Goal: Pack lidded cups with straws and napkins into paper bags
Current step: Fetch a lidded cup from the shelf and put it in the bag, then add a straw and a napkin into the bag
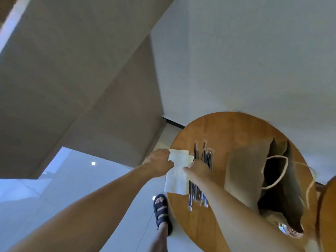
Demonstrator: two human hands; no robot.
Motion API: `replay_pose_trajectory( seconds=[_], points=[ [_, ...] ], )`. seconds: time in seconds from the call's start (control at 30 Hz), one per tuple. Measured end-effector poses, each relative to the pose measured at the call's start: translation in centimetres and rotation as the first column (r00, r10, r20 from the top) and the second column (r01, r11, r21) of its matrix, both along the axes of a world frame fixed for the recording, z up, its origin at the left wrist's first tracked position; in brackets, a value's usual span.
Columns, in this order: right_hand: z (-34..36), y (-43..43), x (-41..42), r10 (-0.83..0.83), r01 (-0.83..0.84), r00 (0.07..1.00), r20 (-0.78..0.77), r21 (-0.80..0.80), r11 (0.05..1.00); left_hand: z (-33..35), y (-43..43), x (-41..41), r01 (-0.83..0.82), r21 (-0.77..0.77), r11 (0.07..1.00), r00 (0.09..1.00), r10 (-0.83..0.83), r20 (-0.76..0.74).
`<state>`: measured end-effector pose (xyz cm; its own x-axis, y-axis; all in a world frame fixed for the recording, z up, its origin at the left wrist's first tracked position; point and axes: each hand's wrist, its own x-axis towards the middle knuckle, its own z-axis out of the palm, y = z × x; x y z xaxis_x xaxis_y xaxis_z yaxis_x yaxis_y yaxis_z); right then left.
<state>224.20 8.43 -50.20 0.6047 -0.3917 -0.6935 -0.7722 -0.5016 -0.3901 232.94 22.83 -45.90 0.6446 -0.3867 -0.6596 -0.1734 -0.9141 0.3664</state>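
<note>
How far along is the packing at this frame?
Done: a paper bag is open, what looks like a lidded cup at its mouth. In hand: left hand and right hand hold a napkin. Left: napkin and one of the straws on the table go in.

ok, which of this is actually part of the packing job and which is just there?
Job: white napkins, gripped by left hand, right hand on them; wrapped straws; brown paper bag; possibly a lidded cup, blurred, low right.

Just there: round wooden table (work surface only); sandalled foot; wooden edge, far right.
</note>
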Motion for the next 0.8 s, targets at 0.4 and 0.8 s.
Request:
replay_pose_trajectory(
  seconds=[0.4,0.8],
  points=[
    [-7.1,1.7,-1.1,0.019,-0.029,0.997,-0.068,-0.141,0.99,-3.7,1.3,-0.9,-0.074,-0.001,0.997,0.996,0.073,-0.056],
    [-5.2,2.3,-2.6,-0.099,0.109,0.989,0.106,-0.093,0.99,-3.5,1.4,-1.4,-0.172,-0.028,0.985,0.981,0.169,-0.094]
  ],
)
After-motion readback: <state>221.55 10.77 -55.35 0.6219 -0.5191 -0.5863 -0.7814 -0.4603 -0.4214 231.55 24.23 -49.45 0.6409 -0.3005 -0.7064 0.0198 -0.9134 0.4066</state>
